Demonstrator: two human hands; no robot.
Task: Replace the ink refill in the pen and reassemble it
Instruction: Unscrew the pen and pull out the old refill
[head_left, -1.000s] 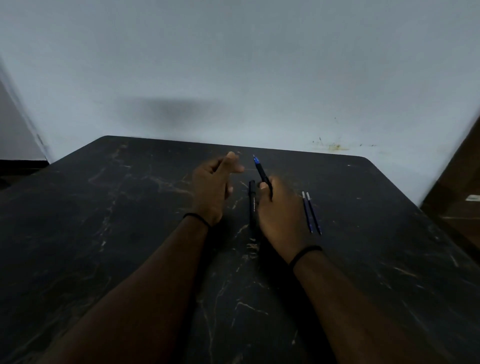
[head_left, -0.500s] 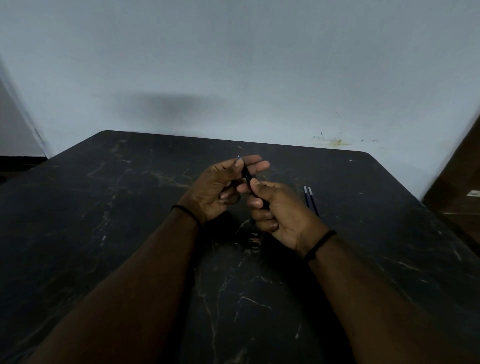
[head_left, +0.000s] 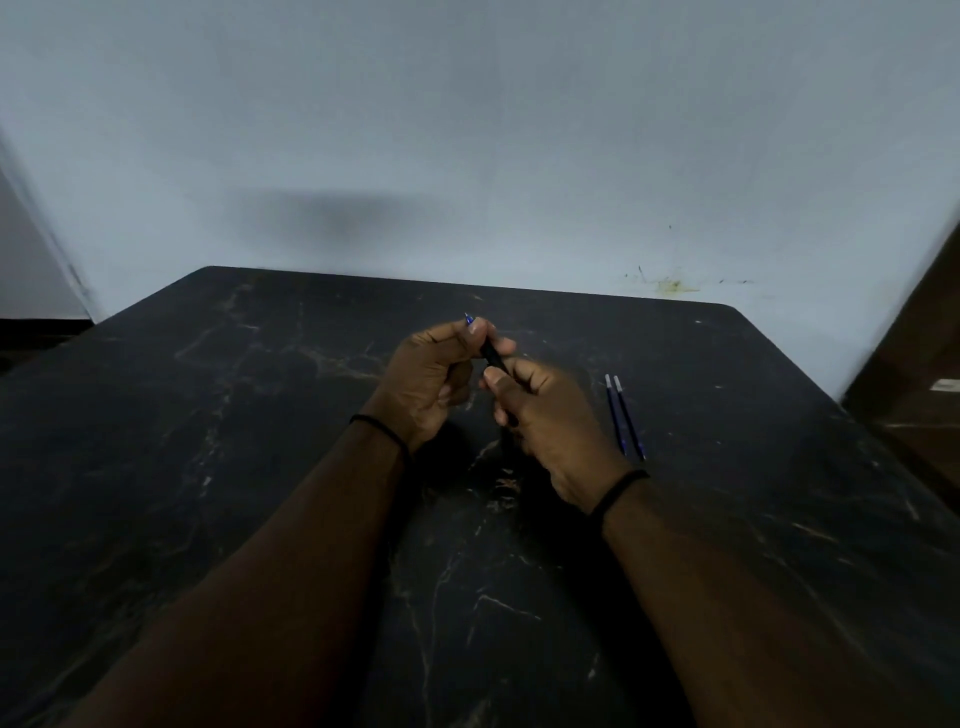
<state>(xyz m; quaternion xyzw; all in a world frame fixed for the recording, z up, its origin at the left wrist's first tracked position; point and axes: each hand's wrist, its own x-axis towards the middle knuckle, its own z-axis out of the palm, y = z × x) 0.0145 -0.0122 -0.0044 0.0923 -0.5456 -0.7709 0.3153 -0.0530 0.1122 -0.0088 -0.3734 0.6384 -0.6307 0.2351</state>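
Both hands have risen slightly since the earlier frame. Left hand (head_left: 431, 379) pinches the tip end of the slim black plastic pen (head_left: 492, 357); right hand (head_left: 545, 421) grips its barrel above the dark marble-patterned table (head_left: 208, 467). Two blue ink refills (head_left: 623, 415) lie right of the pen.

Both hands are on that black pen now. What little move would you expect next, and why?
Probably a twist to unscrew the tip end. The left hand pinches the pen near its blue tip, the right hand grips the barrel, and two refills lie beside them.
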